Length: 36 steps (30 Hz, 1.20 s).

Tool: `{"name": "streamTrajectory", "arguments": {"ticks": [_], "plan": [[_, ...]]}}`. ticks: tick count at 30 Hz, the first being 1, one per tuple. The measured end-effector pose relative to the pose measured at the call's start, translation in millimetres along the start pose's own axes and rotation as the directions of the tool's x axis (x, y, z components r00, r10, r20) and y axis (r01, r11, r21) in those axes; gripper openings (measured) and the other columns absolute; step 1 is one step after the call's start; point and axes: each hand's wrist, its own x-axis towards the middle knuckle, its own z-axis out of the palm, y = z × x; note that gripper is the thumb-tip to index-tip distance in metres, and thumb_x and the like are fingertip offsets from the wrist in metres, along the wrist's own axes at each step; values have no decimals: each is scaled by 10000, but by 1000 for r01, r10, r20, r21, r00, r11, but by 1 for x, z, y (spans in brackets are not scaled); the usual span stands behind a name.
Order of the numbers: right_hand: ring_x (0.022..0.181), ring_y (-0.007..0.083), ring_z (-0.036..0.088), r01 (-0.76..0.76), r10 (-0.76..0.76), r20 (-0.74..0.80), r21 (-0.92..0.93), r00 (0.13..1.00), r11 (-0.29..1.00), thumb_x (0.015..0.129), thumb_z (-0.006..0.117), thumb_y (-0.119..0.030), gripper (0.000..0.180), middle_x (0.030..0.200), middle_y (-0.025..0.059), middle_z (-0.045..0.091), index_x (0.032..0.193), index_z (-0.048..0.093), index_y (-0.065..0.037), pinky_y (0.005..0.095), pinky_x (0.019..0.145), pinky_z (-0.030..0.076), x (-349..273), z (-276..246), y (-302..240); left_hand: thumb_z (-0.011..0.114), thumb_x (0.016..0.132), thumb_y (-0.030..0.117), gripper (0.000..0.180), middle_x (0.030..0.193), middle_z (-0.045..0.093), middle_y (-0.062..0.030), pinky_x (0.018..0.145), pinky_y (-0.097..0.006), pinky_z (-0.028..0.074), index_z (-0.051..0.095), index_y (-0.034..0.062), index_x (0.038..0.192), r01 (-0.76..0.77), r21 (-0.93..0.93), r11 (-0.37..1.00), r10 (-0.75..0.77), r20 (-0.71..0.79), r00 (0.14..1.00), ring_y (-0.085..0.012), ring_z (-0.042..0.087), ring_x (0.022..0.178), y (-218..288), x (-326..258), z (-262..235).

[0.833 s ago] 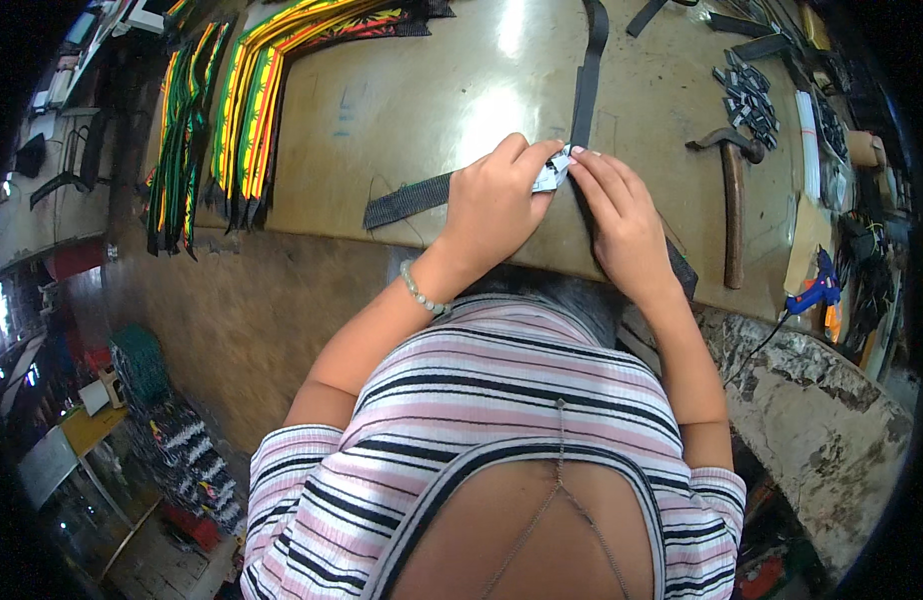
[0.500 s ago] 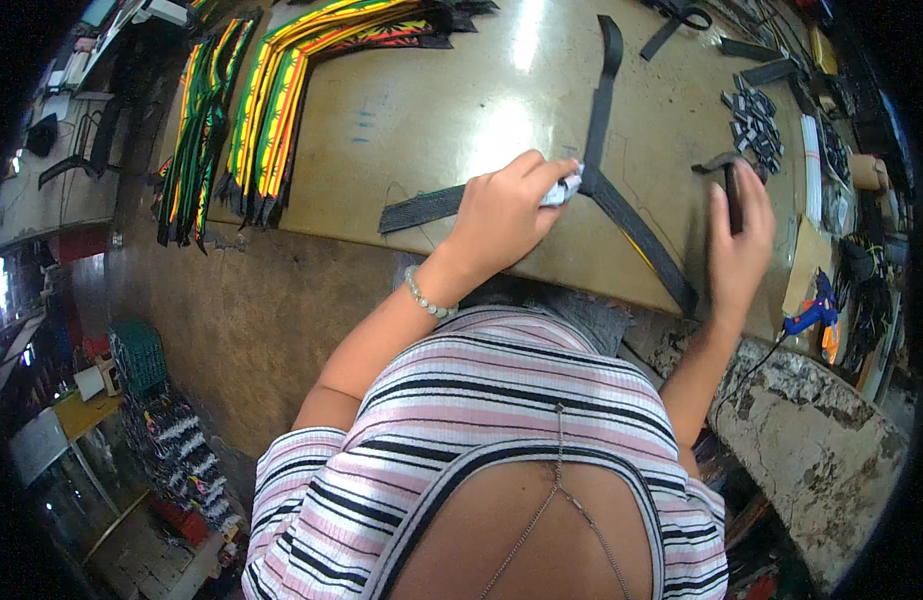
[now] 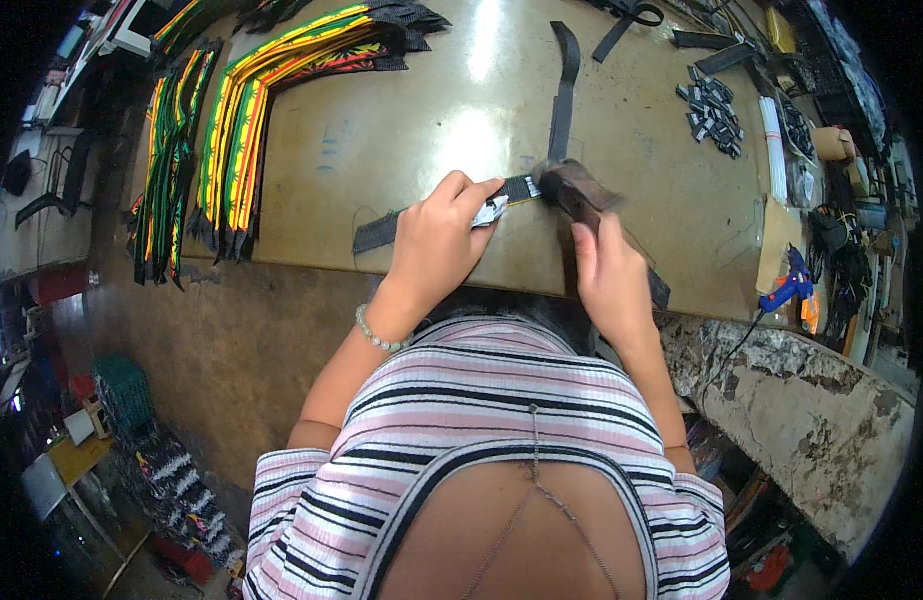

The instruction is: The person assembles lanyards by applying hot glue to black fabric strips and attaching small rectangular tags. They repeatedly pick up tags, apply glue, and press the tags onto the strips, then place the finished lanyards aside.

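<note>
The left hand [image 3: 434, 238]'s thumb and fingers are closed on a small pale piece [image 3: 491, 211], pressing it against a dark strap [image 3: 378, 233] that runs under the hand toward between eight and nine o'clock. The right hand [image 3: 614, 285] is wrapped round a hammer [image 3: 579, 190], its head blurred beside the light-coloured clip [image 3: 531, 187] at that strap's inner end; whether metal touches is unclear. The step in hand looks like hammering at this end, and the next move seems to call for a steady hold, left fingertips clear of the head, and a square blow. From the hammer head, one dark strap [image 3: 564, 90] reaches to twelve o'clock and another [image 3: 662, 291] to five; a pile of small clips [image 3: 711, 112] lies at two, a blue glue gun [image 3: 788, 283] at four, and patterned straps [image 3: 244, 150] between nine and ten.
</note>
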Motion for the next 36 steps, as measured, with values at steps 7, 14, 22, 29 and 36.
{"name": "streamTrajectory", "arguments": {"ticks": [7,14,22,29,36], "plan": [[687,338,629,69,-22,-234,194,972,979,1026,524,-238,318,794,243,639,1192,559,30,416,653,493,-13,2,5,746,848,234,267,813,622,-97,610,-396,517,714,97,1075,0,20,1000,0,8,1000,-299,646,698,3,1,-2],[874,423,672,-187,225,-318,146,921,972,974,608,-350,354,960,238,687,1142,649,-41,439,745,531,-3,-12,40,770,826,259,301,807,624,-105,602,-399,519,704,82,1061,28,50,998,-27,-19,999,-307,647,702,7,5,1],[904,350,661,-40,-267,-514,-509,815,860,941,642,-314,377,1024,183,672,1170,656,-15,425,827,516,28,-26,71,774,828,241,271,795,612,-92,564,-371,511,691,84,1034,-34,-1,999,34,-71,997,-288,629,648,13,3,4],[822,156,642,-151,-77,253,767,964,624,968,648,-241,259,900,61,694,1057,669,2,287,778,509,68,-13,17,817,787,113,425,785,618,-100,589,-323,501,670,59,1182,-143,-78,987,116,-282,952,-218,603,642,6,3,-4],[723,84,598,392,-53,-477,649,877,652,983,622,-245,207,898,55,705,989,675,-45,227,639,472,238,-151,144,753,850,90,220,815,690,-122,623,-302,519,721,53,1064,-54,-263,963,12,-157,988,-210,662,683,-6,-2,-10]]}}
